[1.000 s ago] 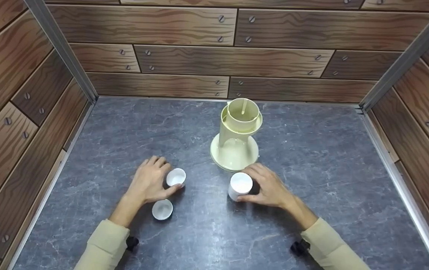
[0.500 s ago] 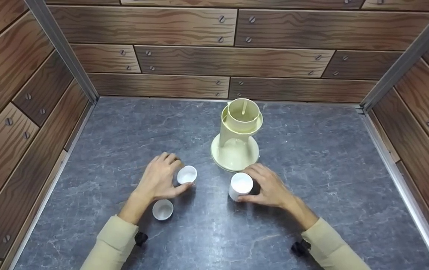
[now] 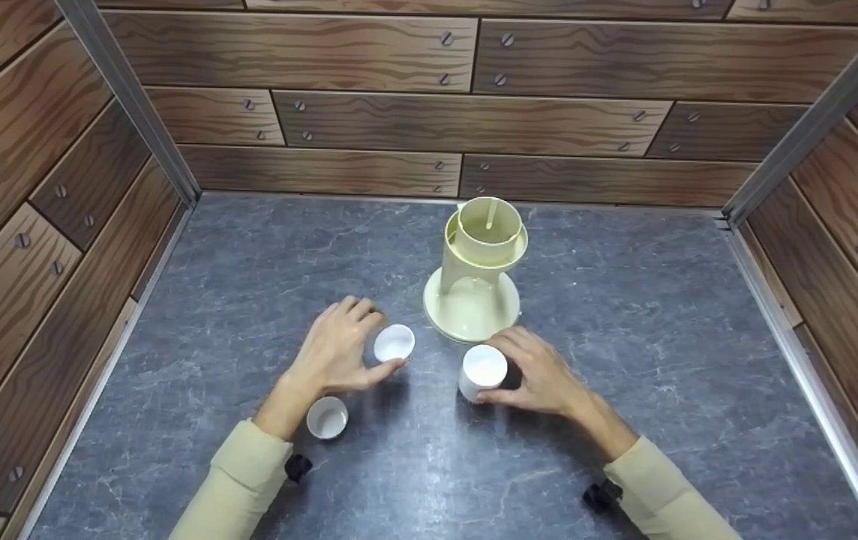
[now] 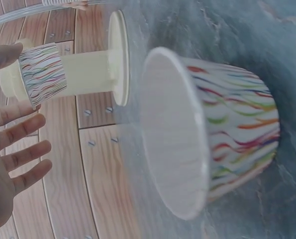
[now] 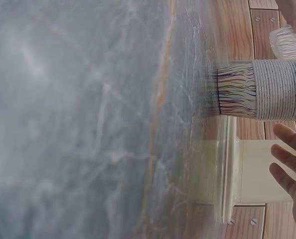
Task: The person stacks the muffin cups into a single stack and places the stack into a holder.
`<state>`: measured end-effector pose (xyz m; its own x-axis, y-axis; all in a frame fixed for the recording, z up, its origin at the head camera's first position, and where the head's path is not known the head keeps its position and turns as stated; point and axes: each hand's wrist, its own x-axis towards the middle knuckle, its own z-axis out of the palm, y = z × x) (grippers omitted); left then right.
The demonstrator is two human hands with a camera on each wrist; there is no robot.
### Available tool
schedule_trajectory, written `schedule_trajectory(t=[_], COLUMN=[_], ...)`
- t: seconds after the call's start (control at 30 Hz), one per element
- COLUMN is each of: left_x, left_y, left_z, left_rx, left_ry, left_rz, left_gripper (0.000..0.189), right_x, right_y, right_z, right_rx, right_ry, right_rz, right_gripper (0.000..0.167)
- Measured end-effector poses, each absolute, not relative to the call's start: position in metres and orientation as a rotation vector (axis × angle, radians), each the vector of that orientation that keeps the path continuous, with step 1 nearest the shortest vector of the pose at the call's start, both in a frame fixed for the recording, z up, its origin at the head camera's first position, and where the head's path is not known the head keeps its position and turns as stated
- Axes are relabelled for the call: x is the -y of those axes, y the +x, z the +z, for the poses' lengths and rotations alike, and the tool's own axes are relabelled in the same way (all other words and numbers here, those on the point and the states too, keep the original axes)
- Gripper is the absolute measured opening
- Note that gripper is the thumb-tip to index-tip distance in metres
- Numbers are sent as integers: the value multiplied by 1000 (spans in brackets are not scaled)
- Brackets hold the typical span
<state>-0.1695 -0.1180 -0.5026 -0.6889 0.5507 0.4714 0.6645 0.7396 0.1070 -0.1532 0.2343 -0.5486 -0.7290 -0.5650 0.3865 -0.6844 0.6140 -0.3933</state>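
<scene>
My left hand (image 3: 339,349) pinches a white paper baking cup (image 3: 394,343) at its rim between thumb and forefinger. The left wrist view shows wavy coloured stripes on this cup, held above the table, with the other fingers spread. A second striped baking cup (image 4: 237,124) stands upright on the table, near my left wrist in the head view. My right hand (image 3: 538,375) grips a stack of baking cups (image 5: 279,89) near its top rims. The stack stands upright on the table, with several rims layered one over another.
Just behind the stack stands a cream plastic holder (image 3: 466,304), with a round base and a tube-like upper part. Wood-patterned walls (image 3: 369,120) enclose the dark marbled table (image 3: 669,315) at the back and on both sides.
My left hand has carried its baking cup right and slightly away from me, toward the stack, leaving the second cup behind. My right hand and the stack stay in place.
</scene>
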Motion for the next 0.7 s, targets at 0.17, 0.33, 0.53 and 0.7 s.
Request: schedule_trajectory(t=[0.17,0.33,0.53,0.7], left_x=[110,101,91,83], left_y=[-169,-169,-169,-168], left_z=[-496,-491,-487,-487], left_rx=[2510,2481,2451,2447], left_ry=[-958,-981,-1020,-1035], left_rz=[-377,-377,-389,-413], left_gripper=[56,55,53,53], right_x=[-234,-234,-235,-235], right_y=[-154,-155,-156,-156], right_z=[-549,-549,-549,-551], right_rx=[2619,2610,2623,2609], right_ry=[1029,1033,1026,1034], right_rz=[771,763,773,769], right_gripper=[75,74,75,73])
